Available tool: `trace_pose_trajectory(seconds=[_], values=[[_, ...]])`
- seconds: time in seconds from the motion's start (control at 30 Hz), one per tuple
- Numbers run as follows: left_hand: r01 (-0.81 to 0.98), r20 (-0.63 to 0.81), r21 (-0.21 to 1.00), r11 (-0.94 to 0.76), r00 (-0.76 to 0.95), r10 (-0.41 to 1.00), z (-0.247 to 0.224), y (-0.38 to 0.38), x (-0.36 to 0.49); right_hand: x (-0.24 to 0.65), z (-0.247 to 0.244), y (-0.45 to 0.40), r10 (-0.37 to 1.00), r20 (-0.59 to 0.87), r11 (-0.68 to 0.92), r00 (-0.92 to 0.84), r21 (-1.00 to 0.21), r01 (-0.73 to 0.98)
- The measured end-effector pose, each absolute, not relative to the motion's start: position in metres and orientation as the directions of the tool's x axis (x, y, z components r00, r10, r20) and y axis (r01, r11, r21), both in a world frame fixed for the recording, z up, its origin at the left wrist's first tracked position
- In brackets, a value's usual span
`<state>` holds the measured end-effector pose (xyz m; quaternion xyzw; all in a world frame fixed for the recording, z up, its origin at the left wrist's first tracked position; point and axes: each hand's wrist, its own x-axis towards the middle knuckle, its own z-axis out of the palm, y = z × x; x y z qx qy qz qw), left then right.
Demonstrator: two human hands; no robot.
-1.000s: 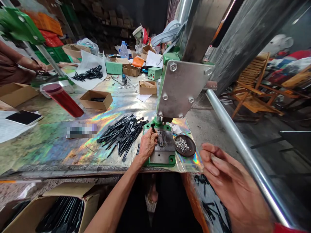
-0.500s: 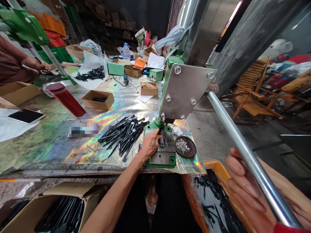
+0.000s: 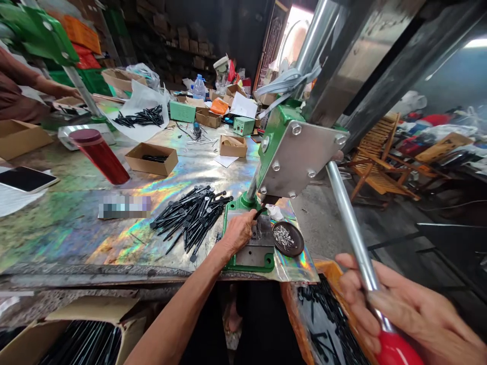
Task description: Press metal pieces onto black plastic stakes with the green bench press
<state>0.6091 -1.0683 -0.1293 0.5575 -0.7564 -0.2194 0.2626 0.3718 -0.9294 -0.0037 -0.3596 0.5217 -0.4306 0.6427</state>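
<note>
Left hand (image 3: 239, 233): fingers drawn narrow, pinching a thin black plastic part (image 3: 258, 213) whose end shows past the fingertips; the part sits just above the steel die plate (image 3: 255, 255), with the hand over the plate's left side; plate mounted on the green cast base (image 3: 268, 262) of a hand press; bolted steel head plate (image 3: 300, 159) above; right hand (image 3: 395, 304): fingers wrapped closed around a steel lever (image 3: 352, 228), just above its red ball knob (image 3: 395, 350); near the die plate: round dark dish (image 3: 288, 238) holding small metal pins, touching nothing held; crumpled white paper (image 3: 274, 212) behind it; left of the press: loose heap of black plastic parts (image 3: 192, 220) on a holographic sheet (image 3: 79, 243); below the right hand: orange-edged tray (image 3: 323, 319) of similar black parts; lower left: cardboard carton (image 3: 87, 324) packed with black rods; farther along the bench: small cardboard box (image 3: 151, 158), red tumbler (image 3: 99, 156), pixelated label (image 3: 124, 207); far left: co-worker's hand (image 3: 66, 92), resting near a green press lever (image 3: 43, 33)
</note>
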Motion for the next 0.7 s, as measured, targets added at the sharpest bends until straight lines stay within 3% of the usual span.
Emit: trace_pose_trajectory(seconds=[0.37,0.7], values=[[-0.755,0.122,0.593,0.28,-0.26,-0.958,-0.127,-1.067,0.611,0.416,-0.05,-0.945,-0.992,-0.101,0.106,-0.08,-0.992,-0.066],[-0.741,0.099,0.614,0.272,-0.269,-0.958,-0.128,-1.067,0.613,0.42,-0.064,-0.951,-0.983,-0.106,0.116,-0.15,-0.992,-0.058]])
